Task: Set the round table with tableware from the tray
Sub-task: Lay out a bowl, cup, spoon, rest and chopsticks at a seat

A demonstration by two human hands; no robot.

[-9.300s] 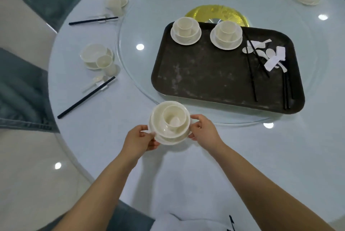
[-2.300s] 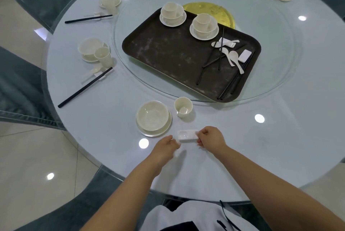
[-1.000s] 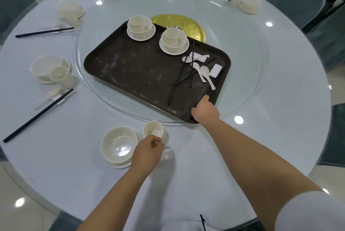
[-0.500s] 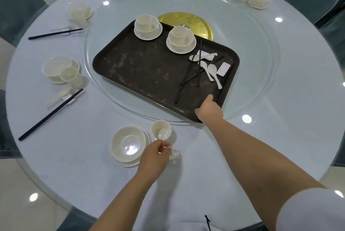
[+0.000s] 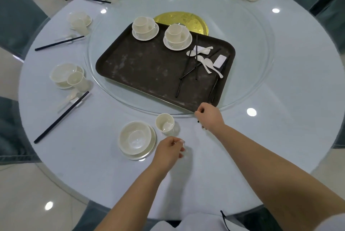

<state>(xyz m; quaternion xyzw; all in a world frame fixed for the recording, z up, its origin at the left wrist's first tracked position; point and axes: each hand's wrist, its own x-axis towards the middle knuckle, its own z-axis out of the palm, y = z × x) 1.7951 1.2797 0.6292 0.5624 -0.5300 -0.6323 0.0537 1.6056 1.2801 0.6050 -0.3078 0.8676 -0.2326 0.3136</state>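
One tray [image 5: 149, 66] counted at frame centre. Two stacked cup-bowl-saucer sets [image 5: 145, 28] [image 5: 177, 37] seen on it. Three spoons [image 5: 199, 52] [image 5: 205, 64] [image 5: 212, 66], one white rest [image 5: 220, 61] noted at tray right. Six place settings counted around surface [image 5: 280, 100]. Two hands [image 5: 169, 151] [image 5: 210, 117] seen.

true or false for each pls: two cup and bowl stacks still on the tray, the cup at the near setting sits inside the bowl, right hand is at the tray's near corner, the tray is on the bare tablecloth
1. Two cup and bowl stacks stand on the tray. True.
2. The near cup sits inside the near bowl. False: it stands beside the bowl, on the table.
3. The right hand is at the tray's near corner. True.
4. The tray rests on the tablecloth. False: it rests on the glass turntable.
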